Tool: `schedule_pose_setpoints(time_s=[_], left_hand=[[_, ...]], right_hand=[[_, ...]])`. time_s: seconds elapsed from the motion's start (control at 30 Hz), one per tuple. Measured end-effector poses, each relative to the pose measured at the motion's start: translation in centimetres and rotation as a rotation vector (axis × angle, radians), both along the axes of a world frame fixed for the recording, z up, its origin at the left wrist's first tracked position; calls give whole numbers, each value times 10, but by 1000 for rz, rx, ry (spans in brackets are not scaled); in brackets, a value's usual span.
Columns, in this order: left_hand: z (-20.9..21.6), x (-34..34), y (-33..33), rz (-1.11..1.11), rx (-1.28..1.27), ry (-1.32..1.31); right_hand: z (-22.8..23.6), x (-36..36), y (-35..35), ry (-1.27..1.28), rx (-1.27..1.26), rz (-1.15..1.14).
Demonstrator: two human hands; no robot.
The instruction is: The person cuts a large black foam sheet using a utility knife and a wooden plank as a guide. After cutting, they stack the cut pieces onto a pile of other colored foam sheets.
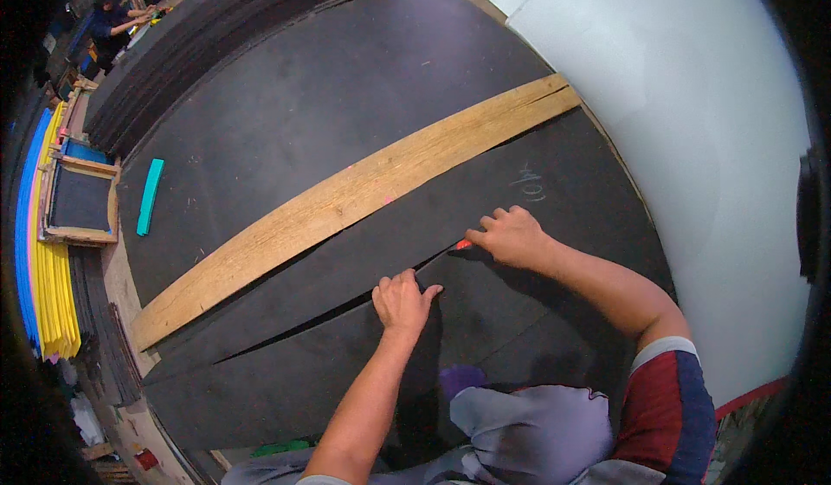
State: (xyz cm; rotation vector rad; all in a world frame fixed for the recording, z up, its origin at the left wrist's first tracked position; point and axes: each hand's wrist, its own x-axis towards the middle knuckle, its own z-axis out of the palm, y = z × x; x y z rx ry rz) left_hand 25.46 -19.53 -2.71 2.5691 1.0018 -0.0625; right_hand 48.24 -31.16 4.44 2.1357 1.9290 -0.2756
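A large black foam sheet point(563, 164) lies before me with a long slit running through it. My right hand point(511, 236) is closed around a red-orange utility knife point(462, 245), whose tip meets the sheet at the right end of the slit. Most of the knife's body is hidden under the fingers. My left hand point(402, 301) rests on the sheet beside the slit, thumb apart from the fingers, with nothing held. To its left the slit gapes into a dark, narrow opening.
A long wooden board point(355, 195) lies diagonally beyond the slit. A teal strip point(150, 197) lies at the left. White sheeting point(684, 139) curves along the right. Stacked black sheets point(199, 35) stand at the back, yellow sheets point(54, 294) at far left. Another person point(108, 26) works in the distance.
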Motion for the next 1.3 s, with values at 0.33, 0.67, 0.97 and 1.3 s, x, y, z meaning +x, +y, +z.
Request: schedule_pose_setpoints(time_s=[0.33,0.67,0.97,1.3], left_hand=[[-1,-6,0,-2,15,-39],[-19,-2,6,-26,-33,-31],[-15,65,7,-124,-233,161],[7,63,-34,-50,-20,68]], right_hand=[[-6,13,9,32,-92,9],[-6,150,-51,-336,-424,-243],[23,122,-67,-128,-61,-212],[0,72,-44,-30,-3,-70]])
